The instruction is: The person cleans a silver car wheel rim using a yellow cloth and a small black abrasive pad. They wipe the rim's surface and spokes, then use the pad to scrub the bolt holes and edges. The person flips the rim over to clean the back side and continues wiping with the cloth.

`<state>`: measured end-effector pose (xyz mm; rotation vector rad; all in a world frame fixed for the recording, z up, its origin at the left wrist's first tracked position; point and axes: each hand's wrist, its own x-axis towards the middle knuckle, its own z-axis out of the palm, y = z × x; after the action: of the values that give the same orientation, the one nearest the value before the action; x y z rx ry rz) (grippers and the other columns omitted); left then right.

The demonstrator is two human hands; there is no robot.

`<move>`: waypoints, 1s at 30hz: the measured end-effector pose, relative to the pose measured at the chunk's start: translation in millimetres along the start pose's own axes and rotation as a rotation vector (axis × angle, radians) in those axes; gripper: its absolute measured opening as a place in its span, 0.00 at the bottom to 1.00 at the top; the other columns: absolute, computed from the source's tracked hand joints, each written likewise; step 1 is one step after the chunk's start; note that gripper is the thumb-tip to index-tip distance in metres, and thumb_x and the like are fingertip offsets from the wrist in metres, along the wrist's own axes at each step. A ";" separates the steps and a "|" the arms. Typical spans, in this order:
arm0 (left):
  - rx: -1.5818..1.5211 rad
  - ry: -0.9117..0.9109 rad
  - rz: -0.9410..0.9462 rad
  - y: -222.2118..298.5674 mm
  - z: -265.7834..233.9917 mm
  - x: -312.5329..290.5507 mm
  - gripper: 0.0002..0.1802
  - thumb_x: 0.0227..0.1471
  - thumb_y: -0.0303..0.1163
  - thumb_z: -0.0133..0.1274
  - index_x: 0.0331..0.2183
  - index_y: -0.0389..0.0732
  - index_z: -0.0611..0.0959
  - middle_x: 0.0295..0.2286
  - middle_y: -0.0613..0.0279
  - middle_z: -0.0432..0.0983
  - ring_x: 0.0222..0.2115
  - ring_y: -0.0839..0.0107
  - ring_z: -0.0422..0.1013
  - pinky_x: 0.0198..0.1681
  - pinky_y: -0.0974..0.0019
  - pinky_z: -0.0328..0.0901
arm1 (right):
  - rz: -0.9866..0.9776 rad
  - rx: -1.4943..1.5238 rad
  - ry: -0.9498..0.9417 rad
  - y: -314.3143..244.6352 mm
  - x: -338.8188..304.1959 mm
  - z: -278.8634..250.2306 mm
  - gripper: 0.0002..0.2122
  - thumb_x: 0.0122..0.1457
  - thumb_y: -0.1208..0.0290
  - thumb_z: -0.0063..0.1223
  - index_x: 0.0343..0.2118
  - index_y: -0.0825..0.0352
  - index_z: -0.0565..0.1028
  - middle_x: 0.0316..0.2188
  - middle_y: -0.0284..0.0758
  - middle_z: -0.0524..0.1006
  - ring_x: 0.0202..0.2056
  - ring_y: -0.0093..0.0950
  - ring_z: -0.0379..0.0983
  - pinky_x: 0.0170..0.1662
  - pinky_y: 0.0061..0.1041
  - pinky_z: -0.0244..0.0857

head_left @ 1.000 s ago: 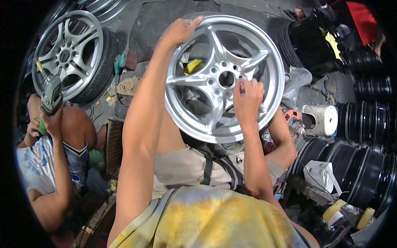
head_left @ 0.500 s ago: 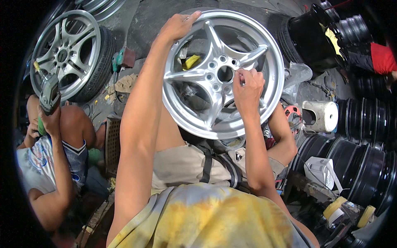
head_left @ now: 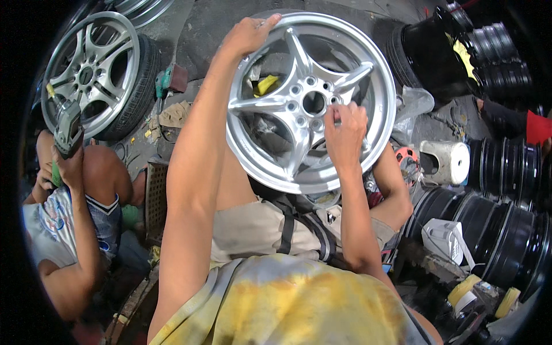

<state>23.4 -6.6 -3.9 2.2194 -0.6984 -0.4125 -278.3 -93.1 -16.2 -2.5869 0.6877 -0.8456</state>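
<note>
Silver alloy wheel [head_left: 287, 109] stands tilted on the person's lap. Left hand [head_left: 248, 34] grips its upper rim; right hand [head_left: 344, 131] is closed, fingertips pinched against the face beside the hub.

Grey concrete floor [head_left: 201, 23] crowded with black rims [head_left: 506, 236] and a tyred wheel [head_left: 95, 72].

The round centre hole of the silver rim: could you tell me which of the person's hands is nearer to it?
Right. The right hand works beside the centre hole; the left hand grips the silver rim at its top edge.
</note>
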 end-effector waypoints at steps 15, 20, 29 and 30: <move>0.184 0.387 0.520 65.8 13.2 -75.1 0.21 0.58 0.50 0.57 0.33 0.40 0.88 0.26 0.49 0.81 0.28 0.51 0.77 0.39 0.53 0.71 | 0.298 0.305 0.188 2.8 -19.0 -46.8 0.02 0.59 0.77 0.57 0.33 0.69 0.77 0.26 0.38 0.75 0.31 0.35 0.72 0.38 0.34 0.66; 0.081 -0.249 0.236 70.0 58.0 -134.3 0.25 0.59 0.50 0.57 0.29 0.35 0.89 0.20 0.49 0.81 0.22 0.58 0.79 0.34 0.54 0.73 | 0.514 0.615 0.144 38.8 -53.3 -48.0 0.08 0.63 0.72 0.59 0.35 0.71 0.72 0.25 0.31 0.75 0.25 0.16 0.68 0.32 0.19 0.64; 0.000 -0.404 -0.020 88.8 84.8 -129.8 0.19 0.59 0.41 0.58 0.33 0.32 0.89 0.15 0.52 0.79 0.15 0.64 0.78 0.22 0.64 0.74 | 0.643 0.783 0.091 34.9 -86.6 -53.6 0.09 0.59 0.74 0.65 0.35 0.68 0.72 0.27 0.24 0.72 0.26 0.12 0.64 0.31 0.14 0.61; -0.019 -0.405 -0.032 88.6 85.8 -129.4 0.19 0.59 0.41 0.58 0.34 0.31 0.88 0.15 0.52 0.79 0.15 0.65 0.78 0.21 0.64 0.74 | 0.636 0.811 0.109 35.6 -86.6 -52.7 0.09 0.59 0.74 0.65 0.35 0.68 0.72 0.27 0.24 0.72 0.26 0.12 0.64 0.31 0.14 0.61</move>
<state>-153.0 -28.1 15.3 2.1513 -0.8638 -0.8970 -384.3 -84.4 -31.4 -1.4900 0.8890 -0.8163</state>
